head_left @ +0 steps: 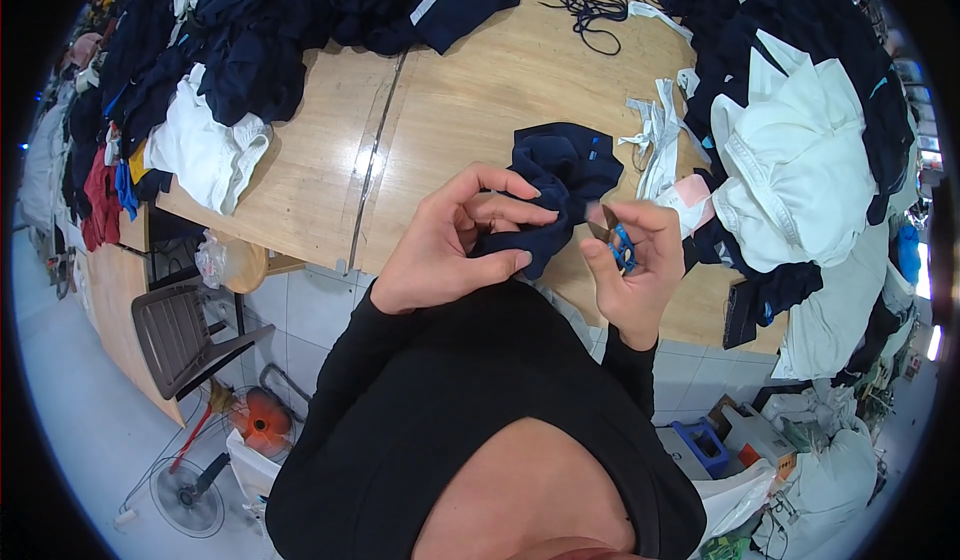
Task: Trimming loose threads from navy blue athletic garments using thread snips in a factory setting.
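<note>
Left grip: here in the head view, the left hand (440, 250) held a bunched fold of the navy garment (590, 165) between thumb and curled fingers.
Right grip: closed, too; the right hand (645, 280) had the blue-handled snips (624, 250) between thumb and fingers, just beside the cloth.
Navy garment: there it was, front and centre, across the near edge of the desk (470, 100), its far end spread toward the white strips (657, 145).
Fold: the step looked like close trimming, and that seemed to call for taut cloth, with the left thumb well clear of the blades.
Blades: best, I judged, to nip with the very tips, flat to the fabric, sparing the weave.
Blur: the blade tips smeared, so whether they stood apart or met, I couldn't tell.
Hidden: any thread or seam there vanished, dark on dark; the left fingers covered part of the fold.
</note>
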Demonstrator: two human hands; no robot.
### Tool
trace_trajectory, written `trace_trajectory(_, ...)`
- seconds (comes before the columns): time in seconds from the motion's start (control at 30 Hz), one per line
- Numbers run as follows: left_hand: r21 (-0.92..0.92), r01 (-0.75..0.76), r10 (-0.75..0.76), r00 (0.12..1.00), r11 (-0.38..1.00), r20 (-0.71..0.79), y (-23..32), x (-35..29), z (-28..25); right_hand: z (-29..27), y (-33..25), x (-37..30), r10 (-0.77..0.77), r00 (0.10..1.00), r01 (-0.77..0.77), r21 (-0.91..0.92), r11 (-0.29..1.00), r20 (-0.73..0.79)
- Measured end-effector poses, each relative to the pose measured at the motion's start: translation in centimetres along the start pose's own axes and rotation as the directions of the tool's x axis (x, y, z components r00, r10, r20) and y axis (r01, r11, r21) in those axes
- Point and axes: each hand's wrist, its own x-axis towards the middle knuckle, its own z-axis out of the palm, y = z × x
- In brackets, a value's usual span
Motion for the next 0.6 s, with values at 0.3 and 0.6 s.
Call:
trace_trajectory(0.3, -0.075, 0.011, -0.031, 0.964, 0.997, -0.263, -4.1, 1.6, -1.1, 0.5, 1.9, 0.5, 0.119, 0.934, -0.076, -0.138, 0.988, 0.336)
trace_trajectory(0.6, 0.502, -0.160, 0.257, 0.958, 0.850, -0.130, -2.1, 0.4, -0.9, -1.2, 2.7, 0.0, 0.300, 0.951, -0.310, 0.275, 0.910, 0.082)
